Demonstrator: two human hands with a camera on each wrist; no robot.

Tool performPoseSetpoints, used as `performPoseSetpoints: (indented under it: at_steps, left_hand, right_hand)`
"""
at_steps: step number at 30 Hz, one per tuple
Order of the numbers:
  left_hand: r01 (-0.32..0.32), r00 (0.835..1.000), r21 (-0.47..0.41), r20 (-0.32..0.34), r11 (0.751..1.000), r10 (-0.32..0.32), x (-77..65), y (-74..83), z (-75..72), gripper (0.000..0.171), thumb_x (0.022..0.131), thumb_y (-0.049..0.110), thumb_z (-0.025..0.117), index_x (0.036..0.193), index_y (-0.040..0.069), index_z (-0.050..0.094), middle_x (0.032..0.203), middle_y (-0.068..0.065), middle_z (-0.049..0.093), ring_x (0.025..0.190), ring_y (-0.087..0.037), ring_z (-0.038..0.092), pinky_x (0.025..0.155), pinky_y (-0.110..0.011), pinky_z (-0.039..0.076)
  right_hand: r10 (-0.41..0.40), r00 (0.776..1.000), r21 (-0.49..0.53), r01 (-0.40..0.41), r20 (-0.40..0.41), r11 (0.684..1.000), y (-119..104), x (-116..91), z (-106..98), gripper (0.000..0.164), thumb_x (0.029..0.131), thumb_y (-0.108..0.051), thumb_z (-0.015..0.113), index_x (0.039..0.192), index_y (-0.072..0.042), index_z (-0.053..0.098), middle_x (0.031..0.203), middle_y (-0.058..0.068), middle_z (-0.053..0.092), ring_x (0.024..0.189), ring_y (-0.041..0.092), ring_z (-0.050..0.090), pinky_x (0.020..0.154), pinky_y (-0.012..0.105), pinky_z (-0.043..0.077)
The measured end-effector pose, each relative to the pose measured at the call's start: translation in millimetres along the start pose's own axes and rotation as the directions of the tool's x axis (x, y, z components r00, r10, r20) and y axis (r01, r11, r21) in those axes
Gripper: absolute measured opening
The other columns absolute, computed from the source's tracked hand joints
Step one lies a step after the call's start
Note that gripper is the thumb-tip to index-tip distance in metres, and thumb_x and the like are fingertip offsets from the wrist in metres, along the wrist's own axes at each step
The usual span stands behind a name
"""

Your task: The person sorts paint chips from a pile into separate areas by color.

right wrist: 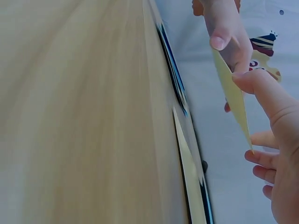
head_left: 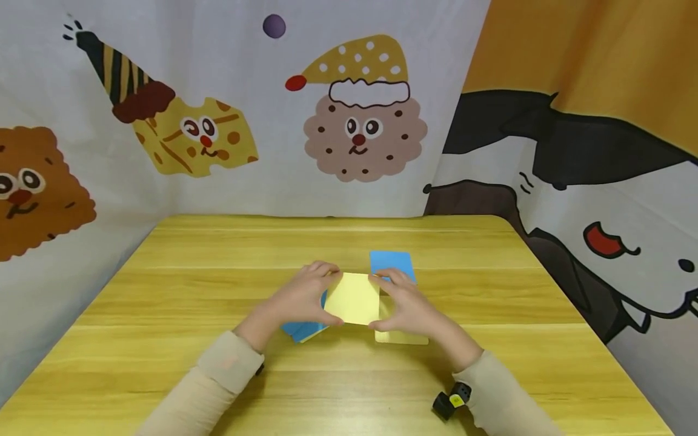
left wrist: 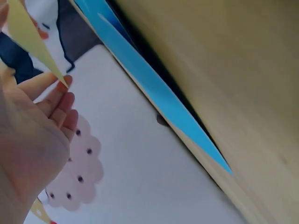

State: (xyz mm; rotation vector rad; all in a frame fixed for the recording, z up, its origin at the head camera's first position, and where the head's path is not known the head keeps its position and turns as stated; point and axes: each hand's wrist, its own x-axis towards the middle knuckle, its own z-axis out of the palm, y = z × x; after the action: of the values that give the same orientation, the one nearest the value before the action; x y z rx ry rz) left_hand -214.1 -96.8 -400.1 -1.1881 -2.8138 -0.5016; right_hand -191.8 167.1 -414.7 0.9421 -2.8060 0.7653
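Backdrop (head_left: 234, 192), printed cloth w/ cartoon biscuits, cheese & a large animal face at R, hung behind & beside the desk (head_left: 338, 387), whose top is yellow wood-grain. Beige L sleeve (head_left: 209, 378) & R sleeve (head_left: 504, 396) enter from the near side. L hand (head_left: 305, 295) & R hand (head_left: 408, 307) face each other over the desk's mid. portion, w/ the held yellow card (head_left: 353, 298) b/w them, lifted clear of the surface (cf. R wrist view, where it's seen nearly edge-on). Fingers of each hand clamped on this card: L thumb at its near L corner, L fingertips at the far one; R thumb & fingertips likewise on the R side. Blue pile (head_left: 302, 330), several cards w/ a yellow edge showing, lies on the desk, partly hidden by the L hand. Second yellow card (head_left: 403, 338) lies flat below the R hand; blue card (head_left: 391, 261) lies farther back, its near part hidden by R fingers. Smallest: black device (head_left: 451, 399) at R cuff.
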Motion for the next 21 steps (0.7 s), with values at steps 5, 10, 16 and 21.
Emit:
performPoseSetpoints:
  at_steps: [5,10,16,21]
  left_hand:
    - [-0.010,0.999,0.044,0.034,0.999,0.008,10.9,14.1,9.6,0.099,0.069,0.064,0.074,0.137,-0.003,0.048,0.140,-0.012,0.045,0.131,-0.028,0.035,0.107,-0.047,0.028]
    - [-0.011,0.997,0.100,0.072,0.995,0.004,18.5,25.8,17.7,0.100,0.069,0.070,0.069,0.137,-0.001,0.049,0.138,-0.008,0.047,0.130,-0.025,0.036,0.107,-0.042,0.028]
    - [-0.014,0.994,0.116,0.106,0.993,0.002,28.7,39.8,24.6,0.100,0.070,0.072,0.066,0.138,0.001,0.050,0.138,-0.006,0.047,0.129,-0.023,0.037,0.107,-0.040,0.029]
    - [-0.038,0.991,0.157,0.133,0.987,0.017,37.1,49.8,31.2,0.102,0.071,0.076,0.061,0.139,0.001,0.049,0.139,-0.008,0.046,0.129,-0.024,0.037,0.107,-0.040,0.028]
  right_hand:
    - [-0.020,1.000,-0.026,0.021,0.003,0.999,8,-13,-10,0.092,0.066,-0.042,0.086,0.140,-0.003,0.047,0.138,0.012,0.044,0.129,0.034,0.034,0.099,0.057,0.033]
    - [-0.016,0.999,-0.037,0.017,0.029,0.999,15,-24,-16,0.093,0.066,-0.042,0.086,0.140,-0.003,0.047,0.138,0.011,0.045,0.128,0.034,0.036,0.099,0.057,0.033]
    - [0.005,0.999,-0.023,-0.004,0.050,1.000,25,-39,-23,0.093,0.066,-0.041,0.085,0.141,-0.003,0.047,0.139,0.010,0.044,0.129,0.033,0.035,0.098,0.056,0.034]
    - [0.015,0.997,0.007,-0.015,0.079,1.000,34,-50,-28,0.094,0.067,-0.042,0.086,0.142,-0.002,0.045,0.140,0.011,0.042,0.128,0.033,0.035,0.097,0.056,0.035]
